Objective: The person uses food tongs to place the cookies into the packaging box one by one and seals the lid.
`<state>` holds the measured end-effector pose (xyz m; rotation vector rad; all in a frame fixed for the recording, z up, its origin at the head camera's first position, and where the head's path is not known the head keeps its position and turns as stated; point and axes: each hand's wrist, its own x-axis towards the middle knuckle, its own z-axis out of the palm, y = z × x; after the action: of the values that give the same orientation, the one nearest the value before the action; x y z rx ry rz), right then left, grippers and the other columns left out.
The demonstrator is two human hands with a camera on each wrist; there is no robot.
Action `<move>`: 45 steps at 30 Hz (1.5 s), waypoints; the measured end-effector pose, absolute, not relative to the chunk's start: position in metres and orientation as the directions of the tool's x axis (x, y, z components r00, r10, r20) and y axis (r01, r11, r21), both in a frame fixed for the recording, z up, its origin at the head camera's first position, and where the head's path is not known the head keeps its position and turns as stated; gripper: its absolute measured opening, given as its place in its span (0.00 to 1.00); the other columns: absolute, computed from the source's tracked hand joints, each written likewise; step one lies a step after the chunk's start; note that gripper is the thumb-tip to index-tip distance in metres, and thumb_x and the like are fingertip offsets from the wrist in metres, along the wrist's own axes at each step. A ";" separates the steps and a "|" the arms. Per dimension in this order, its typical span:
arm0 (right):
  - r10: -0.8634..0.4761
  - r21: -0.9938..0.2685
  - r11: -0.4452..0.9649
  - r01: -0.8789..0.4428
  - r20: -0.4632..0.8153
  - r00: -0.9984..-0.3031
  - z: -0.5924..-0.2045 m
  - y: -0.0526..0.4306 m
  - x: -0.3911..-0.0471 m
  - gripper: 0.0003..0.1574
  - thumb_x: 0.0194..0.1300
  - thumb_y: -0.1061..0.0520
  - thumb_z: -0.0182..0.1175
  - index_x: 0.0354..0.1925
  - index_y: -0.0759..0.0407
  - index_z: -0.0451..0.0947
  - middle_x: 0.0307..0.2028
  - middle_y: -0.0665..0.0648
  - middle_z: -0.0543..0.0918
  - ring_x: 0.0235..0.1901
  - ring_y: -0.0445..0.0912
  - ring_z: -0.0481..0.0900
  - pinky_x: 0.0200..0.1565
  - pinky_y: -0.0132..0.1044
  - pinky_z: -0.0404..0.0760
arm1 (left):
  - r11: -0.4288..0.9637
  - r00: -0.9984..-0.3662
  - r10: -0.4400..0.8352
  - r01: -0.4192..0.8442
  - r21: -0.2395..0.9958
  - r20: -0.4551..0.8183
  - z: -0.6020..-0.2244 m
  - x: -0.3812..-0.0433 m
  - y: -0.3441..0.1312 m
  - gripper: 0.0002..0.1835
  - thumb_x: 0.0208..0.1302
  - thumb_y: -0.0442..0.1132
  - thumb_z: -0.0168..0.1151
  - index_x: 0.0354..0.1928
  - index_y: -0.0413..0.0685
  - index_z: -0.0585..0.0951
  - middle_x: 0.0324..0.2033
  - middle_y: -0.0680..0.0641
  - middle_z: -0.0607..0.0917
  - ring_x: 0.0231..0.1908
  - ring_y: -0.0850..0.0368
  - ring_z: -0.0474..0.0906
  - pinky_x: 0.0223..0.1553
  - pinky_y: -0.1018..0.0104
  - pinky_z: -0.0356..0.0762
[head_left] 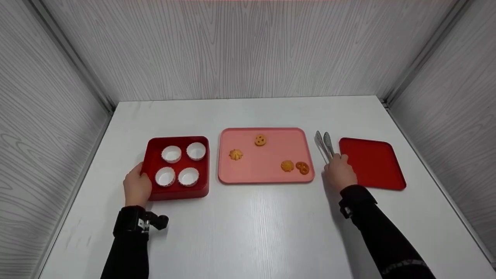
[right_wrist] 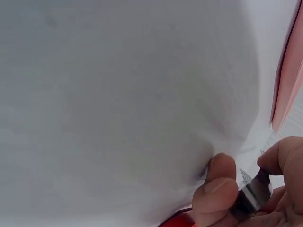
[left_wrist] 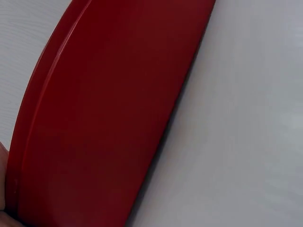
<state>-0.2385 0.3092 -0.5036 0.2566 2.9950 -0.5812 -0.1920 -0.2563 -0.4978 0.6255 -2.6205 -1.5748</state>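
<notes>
At the left of the table is a red box (head_left: 203, 170) holding several white paper cups (head_left: 188, 176). My left hand (head_left: 137, 186) grips the box's left wall near its front corner; the left wrist view shows mostly the box's side (left_wrist: 99, 113). On the right, my right hand (head_left: 340, 172) holds a pair of metal tongs (head_left: 324, 143) by the handle end. Their two tips point away from me and stand apart. In the right wrist view, thumb and fingers (right_wrist: 220, 189) close around the shiny metal of the tongs.
Between the hands lies a pink tray (head_left: 255, 170) with a round dotted cookie (head_left: 260, 140), two swirled cookies (head_left: 235, 154) and a pretzel-shaped one (head_left: 302, 167). A flat red tray (head_left: 374, 162) is right of the tongs. Grey wood-grain panels (head_left: 248, 50) wall the table's back and sides.
</notes>
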 end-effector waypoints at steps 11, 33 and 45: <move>0.160 -0.475 0.861 0.180 -0.083 -0.984 -0.501 0.319 -0.234 0.19 0.73 0.56 0.46 0.52 0.70 0.58 0.31 0.66 0.75 0.27 0.56 0.77 0.26 0.47 0.76 | 0.308 -0.914 -0.372 -0.285 0.908 -0.160 -0.463 -0.163 -0.243 0.29 0.80 0.35 0.37 0.80 0.46 0.58 0.76 0.41 0.64 0.76 0.45 0.57 0.74 0.48 0.60; -0.235 -0.386 0.882 -0.272 0.140 -0.962 -0.469 0.347 -0.194 0.14 0.70 0.51 0.65 0.50 0.57 0.82 0.25 0.50 0.78 0.27 0.47 0.70 0.28 0.38 0.70 | 0.186 -0.944 -0.209 -0.294 0.937 -0.255 -0.458 -0.086 -0.167 0.30 0.78 0.36 0.42 0.80 0.50 0.59 0.76 0.48 0.65 0.74 0.50 0.59 0.69 0.49 0.69; -0.351 -0.337 0.866 -0.370 0.118 -0.929 -0.472 0.336 -0.188 0.15 0.68 0.53 0.68 0.51 0.56 0.84 0.33 0.51 0.87 0.28 0.44 0.76 0.32 0.40 0.80 | 0.198 -0.950 -0.156 -0.298 0.934 -0.270 -0.475 -0.067 -0.122 0.29 0.76 0.34 0.46 0.78 0.48 0.64 0.74 0.44 0.69 0.73 0.45 0.63 0.68 0.44 0.70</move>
<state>-0.1881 0.3358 -0.4715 -0.5967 3.0855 -0.5739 -0.0665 -0.1216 -0.4746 0.4791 -2.5176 -2.0098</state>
